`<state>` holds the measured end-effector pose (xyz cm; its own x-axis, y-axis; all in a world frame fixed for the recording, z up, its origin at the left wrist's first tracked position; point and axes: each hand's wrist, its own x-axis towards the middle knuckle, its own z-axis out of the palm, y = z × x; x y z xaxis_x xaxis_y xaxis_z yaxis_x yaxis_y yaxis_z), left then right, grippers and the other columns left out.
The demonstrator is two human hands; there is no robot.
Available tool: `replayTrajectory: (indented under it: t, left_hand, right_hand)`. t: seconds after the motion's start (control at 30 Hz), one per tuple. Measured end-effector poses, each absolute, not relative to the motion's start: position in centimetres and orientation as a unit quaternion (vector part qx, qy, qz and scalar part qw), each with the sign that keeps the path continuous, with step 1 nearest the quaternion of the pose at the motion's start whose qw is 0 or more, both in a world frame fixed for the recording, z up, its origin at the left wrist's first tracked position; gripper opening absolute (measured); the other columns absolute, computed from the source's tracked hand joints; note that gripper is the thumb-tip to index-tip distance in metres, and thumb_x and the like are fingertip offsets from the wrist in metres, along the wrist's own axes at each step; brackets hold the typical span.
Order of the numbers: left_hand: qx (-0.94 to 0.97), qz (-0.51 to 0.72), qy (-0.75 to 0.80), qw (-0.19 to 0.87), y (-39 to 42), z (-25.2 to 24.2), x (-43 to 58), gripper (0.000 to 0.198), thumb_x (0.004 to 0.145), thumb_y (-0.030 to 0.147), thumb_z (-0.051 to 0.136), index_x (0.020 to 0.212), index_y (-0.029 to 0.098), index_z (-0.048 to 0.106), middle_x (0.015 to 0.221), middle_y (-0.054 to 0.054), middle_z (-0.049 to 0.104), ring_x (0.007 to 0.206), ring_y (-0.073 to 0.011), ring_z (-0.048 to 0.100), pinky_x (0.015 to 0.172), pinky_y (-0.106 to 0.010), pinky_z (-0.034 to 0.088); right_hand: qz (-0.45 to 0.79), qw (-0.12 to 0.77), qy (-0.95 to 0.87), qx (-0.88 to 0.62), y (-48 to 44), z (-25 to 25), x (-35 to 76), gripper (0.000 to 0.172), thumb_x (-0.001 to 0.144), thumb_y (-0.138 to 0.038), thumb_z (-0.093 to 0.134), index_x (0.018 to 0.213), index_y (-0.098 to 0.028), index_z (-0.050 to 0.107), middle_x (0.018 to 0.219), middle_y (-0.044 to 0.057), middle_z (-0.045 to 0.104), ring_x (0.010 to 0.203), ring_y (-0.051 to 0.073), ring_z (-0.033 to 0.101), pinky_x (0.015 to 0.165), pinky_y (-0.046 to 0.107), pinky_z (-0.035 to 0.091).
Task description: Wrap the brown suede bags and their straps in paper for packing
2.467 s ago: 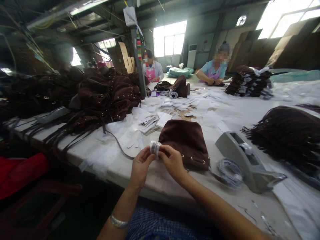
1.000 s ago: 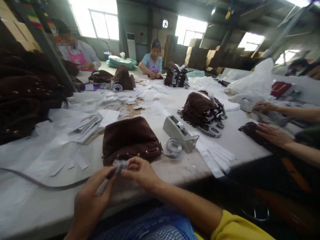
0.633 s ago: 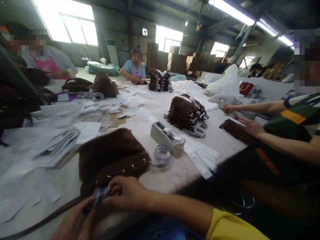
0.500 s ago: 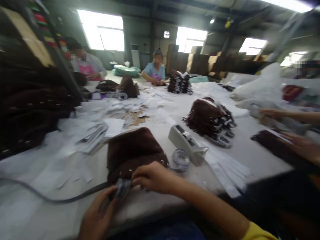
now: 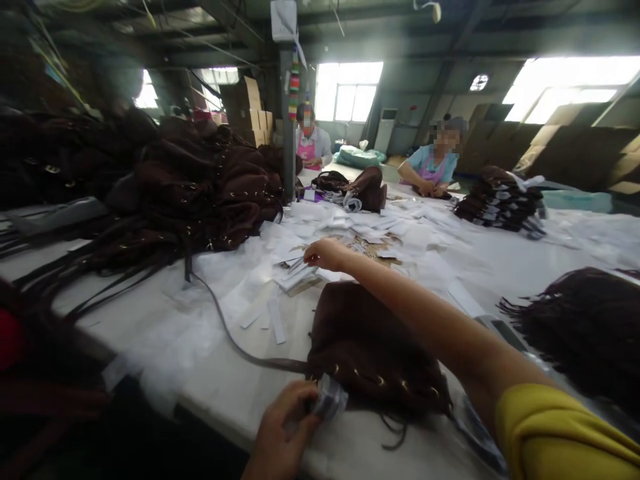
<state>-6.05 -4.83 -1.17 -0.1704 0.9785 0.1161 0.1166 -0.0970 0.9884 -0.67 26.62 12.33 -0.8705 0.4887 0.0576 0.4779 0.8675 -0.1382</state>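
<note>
A brown suede bag with metal eyelets lies on the white table in front of me. At its near edge my left hand pinches a small wrapped grey-white bundle. My right hand reaches out over the bag, fingers closed on the top of a stack of white paper slips. A dark strap runs from the bag leftward across the table.
A big heap of brown bags fills the left side. Fringed brown pieces lie at right, another stack farther back. Loose white papers cover the middle. Two people sit at the far end.
My right hand has let go of the small bundle and stretched forward to the paper slips. My left hand keeps the bundle. The view has swung back to the left.
</note>
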Motion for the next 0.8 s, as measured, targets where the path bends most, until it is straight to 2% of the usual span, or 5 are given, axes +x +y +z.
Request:
replayTrajectory:
  t: [0.1, 0.3, 0.47, 0.63, 0.8]
  left_hand:
    - [0.512, 0.551, 0.529, 0.393, -4.5, -1.6, -6.2, 0.022, 0.084, 0.041, 0.066, 0.095, 0.023, 0.072, 0.105, -0.009, 0.071, 0.099, -0.0253, 0.067, 0.090, -0.033, 0.052]
    - [0.514, 0.550, 0.513, 0.412, -4.0, -1.6, -6.3, 0.023, 0.086, 0.042, 0.063, 0.097, 0.023, 0.070, 0.103, -0.009, 0.070, 0.098, -0.0236, 0.066, 0.089, -0.032, 0.052]
    - [0.491, 0.557, 0.521, 0.422, -4.1, -1.2, -6.1, 0.026, 0.087, 0.046, 0.061, 0.097, 0.024, 0.070, 0.102, -0.009, 0.070, 0.098, -0.0244, 0.065, 0.090, -0.033, 0.051]
    - [0.479, 0.545, 0.530, 0.439, -4.3, -1.1, -6.0, 0.021, 0.087, 0.038, 0.062, 0.101, 0.023, 0.069, 0.105, -0.009, 0.069, 0.101, -0.0244, 0.064, 0.091, -0.033, 0.050]
    - [0.462, 0.535, 0.546, 0.449, -4.3, -0.6, -6.3, 0.026, 0.089, 0.035, 0.062, 0.110, 0.021, 0.067, 0.114, -0.009, 0.069, 0.110, -0.0255, 0.062, 0.099, -0.037, 0.045]
  right_hand:
    - [0.063, -0.024, -0.978, -0.199, 27.7, 11.0, -3.2, 0.023, 0.073, -0.013, 0.074, 0.093, -0.024, 0.078, 0.091, 0.000, 0.075, 0.081, 0.016, 0.065, 0.067, 0.021, 0.041]
    - [0.040, -0.074, -0.981, -0.174, 26.5, 7.7, -4.0, 0.012, 0.084, -0.025, 0.068, 0.092, -0.023, 0.076, 0.102, 0.003, 0.073, 0.092, 0.019, 0.063, 0.067, 0.023, 0.038]
    - [0.032, -0.120, -0.971, -0.203, 26.3, 5.8, -4.1, 0.013, 0.078, -0.021, 0.075, 0.090, -0.022, 0.078, 0.098, 0.005, 0.074, 0.089, 0.020, 0.064, 0.064, 0.024, 0.038]
    - [0.040, -0.129, -0.959, -0.248, 26.5, 5.3, -4.0, 0.020, 0.076, -0.028, 0.077, 0.096, -0.024, 0.077, 0.096, 0.003, 0.074, 0.085, 0.019, 0.064, 0.061, 0.023, 0.037]
    - [0.061, -0.108, -0.955, -0.268, 25.5, 5.6, -3.2, 0.021, 0.071, -0.030, 0.082, 0.089, -0.022, 0.075, 0.097, 0.004, 0.073, 0.086, 0.020, 0.064, 0.061, 0.023, 0.037]
